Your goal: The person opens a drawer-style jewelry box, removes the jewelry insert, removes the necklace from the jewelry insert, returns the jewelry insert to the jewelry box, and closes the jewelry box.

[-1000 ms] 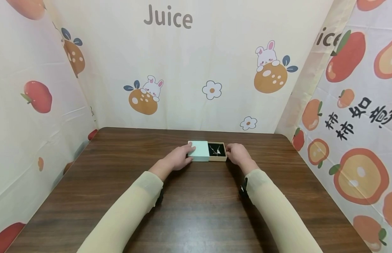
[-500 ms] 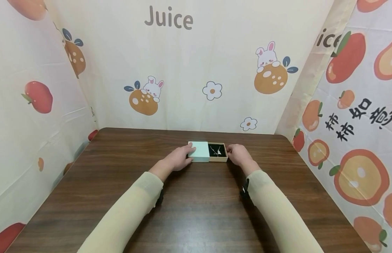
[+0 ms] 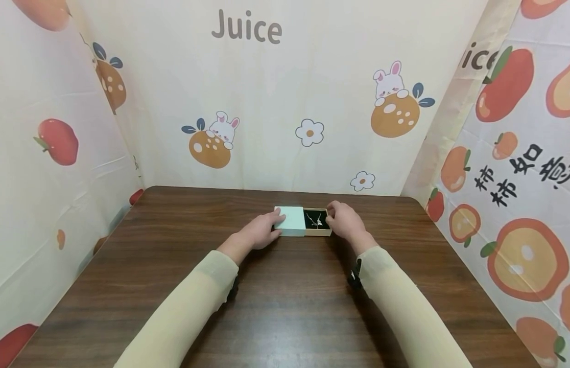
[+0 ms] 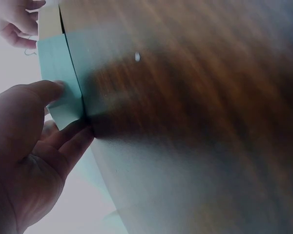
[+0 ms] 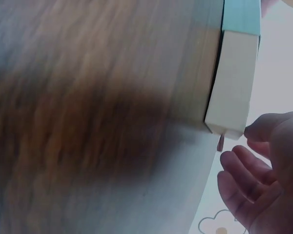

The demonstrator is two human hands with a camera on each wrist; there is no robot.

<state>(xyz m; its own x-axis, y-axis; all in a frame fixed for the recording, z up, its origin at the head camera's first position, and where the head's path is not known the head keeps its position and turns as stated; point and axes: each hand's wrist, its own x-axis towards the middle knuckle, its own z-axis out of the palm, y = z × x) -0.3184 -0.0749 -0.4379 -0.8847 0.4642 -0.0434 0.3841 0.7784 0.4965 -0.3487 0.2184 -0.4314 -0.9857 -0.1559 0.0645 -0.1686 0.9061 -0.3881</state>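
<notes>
A mint-green sliding gift box [image 3: 289, 217] lies on the table, its cream inner drawer [image 3: 318, 232] pulled partway out to the right. On the drawer's black lining rests a silver-coloured necklace [image 3: 319, 222]. My left hand [image 3: 259, 230] holds the sleeve's left end, with the thumb on its side in the left wrist view. At the drawer's right end is my right hand [image 3: 346, 221]. Its thumb [image 5: 263, 127] touches or nearly touches the drawer's corner, while the other fingers are loosely bent. A small brown ribbon tab [image 5: 220, 142] sticks out from the drawer's end.
The dark wooden table [image 3: 285, 296] reaches back to a printed curtain [image 3: 266, 92]. More fruit-patterned cloth hangs along the left and right sides.
The right hand's fingers have risen from the drawer's end to its upper edge. The left hand keeps its hold, and the drawer stays about as far out.
</notes>
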